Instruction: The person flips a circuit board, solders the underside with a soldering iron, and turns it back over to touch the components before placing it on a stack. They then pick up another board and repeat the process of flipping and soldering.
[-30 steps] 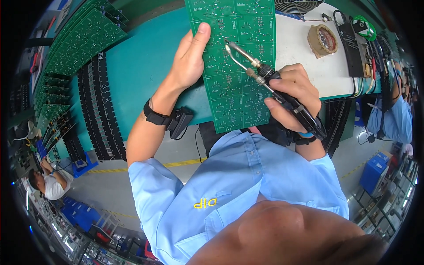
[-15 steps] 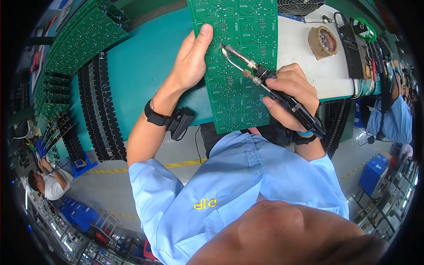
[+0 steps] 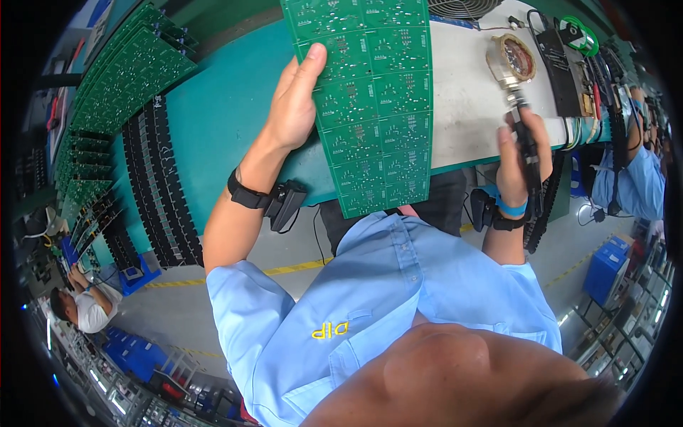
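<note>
A long green circuit board panel [image 3: 377, 121] slants up from in front of my body, its face dotted with solder points. My left hand [image 3: 293, 107] grips its left edge, thumb lying over the face. Off to the right, my right hand [image 3: 523, 160] is wrapped round the black handle of a soldering iron [image 3: 530, 167]. The iron's metal front reaches the near side of a round, crusted tan pot [image 3: 521, 58]; its tip is blurred, so whether it touches the pot cannot be made out.
Green boards [image 3: 131, 78] stand stacked at far left, beside black slotted racks [image 3: 165, 188] on the teal bench mat [image 3: 228, 92]. At right are a black box [image 3: 560, 78], a green solder wire spool [image 3: 580, 35] and cables. A fan grille [image 3: 466, 7] sits behind. Other people work on both sides.
My right hand has carried the soldering iron off the board, rightward to the round pot. The board and my left hand have shifted slightly left.
</note>
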A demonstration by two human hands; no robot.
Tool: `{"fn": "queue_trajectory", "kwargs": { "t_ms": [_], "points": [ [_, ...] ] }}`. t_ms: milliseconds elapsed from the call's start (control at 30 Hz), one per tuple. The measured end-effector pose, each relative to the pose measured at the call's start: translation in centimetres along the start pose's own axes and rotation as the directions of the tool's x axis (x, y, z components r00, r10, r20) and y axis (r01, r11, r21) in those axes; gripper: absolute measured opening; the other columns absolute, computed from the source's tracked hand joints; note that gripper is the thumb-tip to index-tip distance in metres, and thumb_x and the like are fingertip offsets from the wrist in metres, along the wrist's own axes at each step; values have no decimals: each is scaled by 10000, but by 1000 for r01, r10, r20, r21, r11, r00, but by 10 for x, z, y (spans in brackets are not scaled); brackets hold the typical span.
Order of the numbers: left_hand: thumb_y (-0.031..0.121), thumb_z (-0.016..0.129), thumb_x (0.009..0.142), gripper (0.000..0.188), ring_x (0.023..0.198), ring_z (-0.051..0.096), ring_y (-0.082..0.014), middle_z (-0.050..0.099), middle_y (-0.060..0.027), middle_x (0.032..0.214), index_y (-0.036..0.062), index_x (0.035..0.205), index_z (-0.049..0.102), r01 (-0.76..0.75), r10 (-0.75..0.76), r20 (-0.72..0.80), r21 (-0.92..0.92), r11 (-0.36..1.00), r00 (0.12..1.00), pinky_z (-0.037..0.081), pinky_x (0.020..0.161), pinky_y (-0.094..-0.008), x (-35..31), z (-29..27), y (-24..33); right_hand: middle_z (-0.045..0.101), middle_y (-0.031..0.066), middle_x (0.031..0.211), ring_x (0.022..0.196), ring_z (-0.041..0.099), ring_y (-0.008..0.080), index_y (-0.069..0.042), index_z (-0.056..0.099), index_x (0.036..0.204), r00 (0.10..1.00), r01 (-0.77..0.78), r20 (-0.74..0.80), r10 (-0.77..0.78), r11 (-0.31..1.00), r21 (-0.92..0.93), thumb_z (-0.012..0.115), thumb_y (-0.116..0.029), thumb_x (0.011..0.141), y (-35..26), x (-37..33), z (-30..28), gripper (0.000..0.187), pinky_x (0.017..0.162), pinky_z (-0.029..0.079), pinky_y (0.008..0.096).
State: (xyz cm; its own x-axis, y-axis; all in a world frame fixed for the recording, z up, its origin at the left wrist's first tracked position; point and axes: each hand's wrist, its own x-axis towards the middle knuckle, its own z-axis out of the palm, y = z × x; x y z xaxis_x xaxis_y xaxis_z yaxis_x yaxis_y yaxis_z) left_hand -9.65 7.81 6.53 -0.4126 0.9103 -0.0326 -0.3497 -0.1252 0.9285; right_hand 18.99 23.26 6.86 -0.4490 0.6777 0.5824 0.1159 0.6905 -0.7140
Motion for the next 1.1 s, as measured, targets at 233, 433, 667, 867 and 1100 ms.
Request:
{"fn": "queue_trajectory", "kwargs": {
  "t_ms": [233, 433, 667, 867, 1100],
  "points": [
    [418, 365, 1078, 523, 1137, 600, -176, 598, -100, 1303, 11, 1384, 485, 25, -26, -25, -29, 999, 999, 504, 962, -328, 3, 5, 2, 631, 134, 1108, 974, 611, 191, 18, 577, 1273, 944, -275, -147, 296, 951, 143, 697, 23, 854, 15, -3, 2, 435, 876, 491, 309],
    [460, 322, 1076, 573, 1170, 595, -192, 579, -116, 1333, 9, 1399, 467, 74, -69, 49, -117, 990, 996, 520, 966, -341, -3, 3, 4, 642, 170, 1014, 896, 598, 252, 28, 589, 1197, 971, 99, 190, -143, 970, 224, 725, 41, 755, -23, 3, 10, 463, 812, 483, 377],
    [476, 295, 1075, 597, 1197, 590, -216, 564, -134, 1355, 11, 1418, 445, 73, -71, 23, -129, 989, 997, 518, 982, -360, -3, 8, 6, 647, 188, 930, 809, 586, 293, 44, 612, 1138, 926, 169, 275, -259, 935, 310, 725, 53, 680, -33, 3, 24, 472, 748, 459, 395],
    [477, 292, 1075, 602, 1197, 591, -222, 559, -138, 1360, 9, 1425, 435, 77, -75, 19, -112, 991, 997, 517, 985, -367, -4, 7, 6, 660, 184, 899, 794, 592, 294, 58, 629, 1107, 929, 168, 264, -260, 931, 324, 727, 52, 675, -33, 4, 25, 442, 747, 460, 393],
    [480, 289, 1075, 605, 1190, 595, -219, 562, -139, 1356, 7, 1422, 438, 70, -67, 40, -98, 993, 997, 523, 975, -360, -4, 6, 7, 668, 182, 884, 790, 596, 295, 62, 635, 1099, 922, 171, 279, -267, 930, 325, 734, 46, 676, -31, 6, 27, 435, 743, 460, 394]
  ]
}}
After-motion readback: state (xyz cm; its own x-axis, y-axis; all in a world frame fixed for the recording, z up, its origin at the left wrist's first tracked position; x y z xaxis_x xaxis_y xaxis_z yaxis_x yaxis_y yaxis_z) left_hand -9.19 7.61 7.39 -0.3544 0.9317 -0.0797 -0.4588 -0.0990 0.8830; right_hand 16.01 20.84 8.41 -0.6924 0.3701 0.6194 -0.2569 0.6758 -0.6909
